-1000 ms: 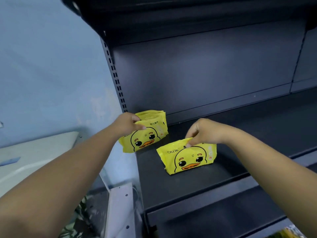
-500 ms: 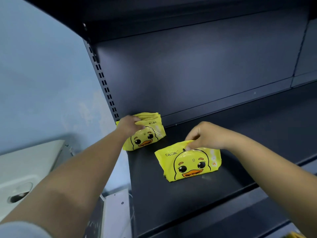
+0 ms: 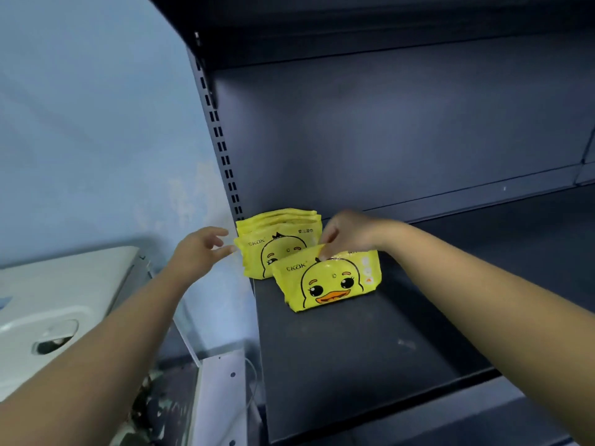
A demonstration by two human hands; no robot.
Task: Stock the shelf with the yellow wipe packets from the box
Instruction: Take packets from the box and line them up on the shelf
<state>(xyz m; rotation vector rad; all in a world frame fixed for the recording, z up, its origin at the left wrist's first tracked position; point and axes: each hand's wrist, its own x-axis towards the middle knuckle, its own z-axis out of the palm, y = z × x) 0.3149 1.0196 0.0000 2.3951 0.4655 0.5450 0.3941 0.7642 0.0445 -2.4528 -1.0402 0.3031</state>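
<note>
A stack of yellow duck-print wipe packets (image 3: 280, 239) stands at the back left corner of the dark shelf (image 3: 354, 349). In front of it, leaning against it, stands another yellow wipe packet (image 3: 328, 281). My right hand (image 3: 347, 233) pinches the top edge of this front packet. My left hand (image 3: 203, 249) hovers just left of the stack with its fingers spread and relaxed, holding nothing. The box is not in view.
A perforated upright post (image 3: 222, 149) marks the shelf's left end, with a blue wall (image 3: 96, 123) beyond. A white appliance (image 3: 58, 304) sits low at left. Another shelf board (image 3: 354, 14) hangs overhead. The shelf runs on to the right.
My left hand has let go of the stack and drawn back to the left. My right hand has slid the front packet left and back, up against the stack.
</note>
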